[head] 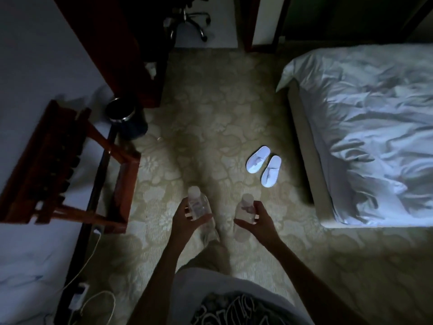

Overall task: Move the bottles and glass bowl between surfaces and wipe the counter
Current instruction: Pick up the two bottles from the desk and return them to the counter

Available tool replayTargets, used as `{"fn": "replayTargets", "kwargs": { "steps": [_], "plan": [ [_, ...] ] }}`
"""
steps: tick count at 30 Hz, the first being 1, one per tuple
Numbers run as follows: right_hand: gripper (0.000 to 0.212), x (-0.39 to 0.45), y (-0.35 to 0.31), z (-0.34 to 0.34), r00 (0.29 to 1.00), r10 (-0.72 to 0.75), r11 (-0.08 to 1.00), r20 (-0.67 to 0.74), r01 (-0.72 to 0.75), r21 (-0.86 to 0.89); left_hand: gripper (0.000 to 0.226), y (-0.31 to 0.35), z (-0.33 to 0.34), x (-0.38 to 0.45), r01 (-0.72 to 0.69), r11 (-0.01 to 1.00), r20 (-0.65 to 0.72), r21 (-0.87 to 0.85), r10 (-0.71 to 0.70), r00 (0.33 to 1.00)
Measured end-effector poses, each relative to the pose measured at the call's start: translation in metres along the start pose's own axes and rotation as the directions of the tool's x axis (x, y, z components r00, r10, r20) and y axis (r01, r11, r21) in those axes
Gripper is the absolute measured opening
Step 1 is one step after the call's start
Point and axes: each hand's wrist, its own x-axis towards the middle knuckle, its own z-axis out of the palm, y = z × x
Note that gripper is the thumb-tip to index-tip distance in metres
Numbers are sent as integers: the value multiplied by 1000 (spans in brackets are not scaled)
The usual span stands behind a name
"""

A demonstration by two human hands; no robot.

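I stand on a patterned carpet in a dim bedroom and hold one clear plastic bottle in each hand. My left hand point(187, 219) is wrapped around the left bottle point(198, 205), whose white cap points away from me. My right hand point(255, 222) grips the right bottle point(244, 208), held upright at about the same height. Both bottles hang over the carpet, roughly a hand's width apart. No glass bowl, cloth or counter shows in the head view.
A bed with rumpled white bedding point(365, 127) fills the right side. White slippers point(264, 165) lie on the carpet beside it. On the left stand a wooden luggage rack point(58, 165), a dark bin point(126, 118) and a cable point(89, 261). An office chair base point(189, 22) is at the far end.
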Motion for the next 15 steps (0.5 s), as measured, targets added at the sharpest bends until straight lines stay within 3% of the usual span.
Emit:
{"fn": "replayTargets", "kwargs": {
  "steps": [7,12,15],
  "plan": [
    [89,199,-127,-22,994,-47,997,-100,52,55,75,151,-27,199,-142,990,88,25,140,986],
    [75,327,-159,-13,995,51,997,-80,-46,65,74,201,-26,327,-114,993,110,35,110,988],
    [67,424,-182,-6,994,14,999,-107,-9,54,70,231,-20,416,-102,994,120,27,98,988]
  ]
}}
